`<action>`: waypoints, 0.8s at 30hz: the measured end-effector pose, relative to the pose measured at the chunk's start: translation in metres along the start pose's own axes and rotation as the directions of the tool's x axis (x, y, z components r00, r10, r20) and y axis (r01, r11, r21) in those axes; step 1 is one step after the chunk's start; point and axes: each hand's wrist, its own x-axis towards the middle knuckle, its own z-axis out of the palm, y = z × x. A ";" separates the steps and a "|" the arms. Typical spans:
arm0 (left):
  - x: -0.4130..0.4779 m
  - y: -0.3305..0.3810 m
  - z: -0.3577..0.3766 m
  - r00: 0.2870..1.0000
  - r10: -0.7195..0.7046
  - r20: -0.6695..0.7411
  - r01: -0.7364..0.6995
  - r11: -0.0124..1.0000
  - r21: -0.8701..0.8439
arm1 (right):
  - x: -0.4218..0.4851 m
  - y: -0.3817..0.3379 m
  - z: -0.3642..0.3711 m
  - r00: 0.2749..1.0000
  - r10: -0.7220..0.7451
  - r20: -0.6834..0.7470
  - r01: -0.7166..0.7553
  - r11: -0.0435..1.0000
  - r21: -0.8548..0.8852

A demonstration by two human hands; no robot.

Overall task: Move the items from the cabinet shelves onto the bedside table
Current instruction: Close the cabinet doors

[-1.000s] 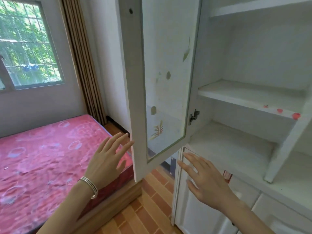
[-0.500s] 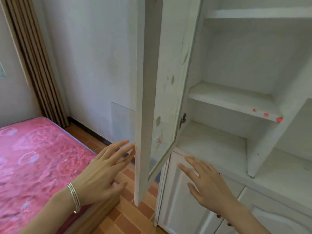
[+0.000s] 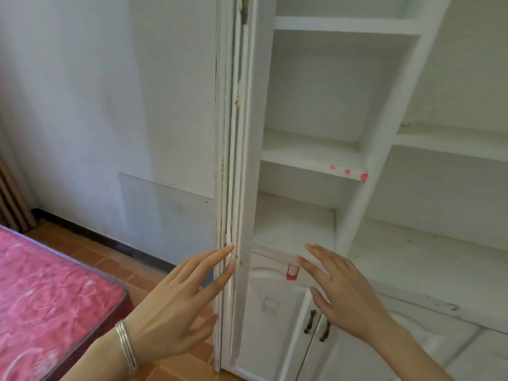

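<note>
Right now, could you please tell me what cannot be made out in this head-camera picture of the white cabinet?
- Bedside table: not in the head view, out of frame.
- Glass-fronted white cabinet door: seen edge-on, so its face is hidden.
- Lower white cupboard doors with dark handles: shut, so their contents are hidden; the right hand covers part.
- White cabinet shelves: cut off at the top and right edges.
- Left hand: the palm faces away.

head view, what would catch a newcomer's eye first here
Two bare, open hands reach forward low in the view: the left hand, with a silver bracelet on its wrist, has its fingers at the edge-on cabinet door. At right stand bare white shelves; a pink bed fills the lower left.
</note>
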 end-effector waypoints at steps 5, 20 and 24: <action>0.036 0.033 0.024 1.000 -0.005 -0.006 0.005 1.000 -0.006 | -0.028 0.040 -0.013 0.999 0.040 0.013 -0.040 0.999 -0.022; 0.192 0.078 0.097 0.998 0.049 -0.030 -0.044 0.988 0.146 | -0.081 0.149 -0.030 0.996 0.072 0.046 -0.070 0.997 -0.037; 0.257 0.066 0.098 0.951 0.287 -0.111 -0.250 0.931 0.265 | -0.081 0.174 -0.024 0.991 0.127 0.033 -0.124 0.988 -0.090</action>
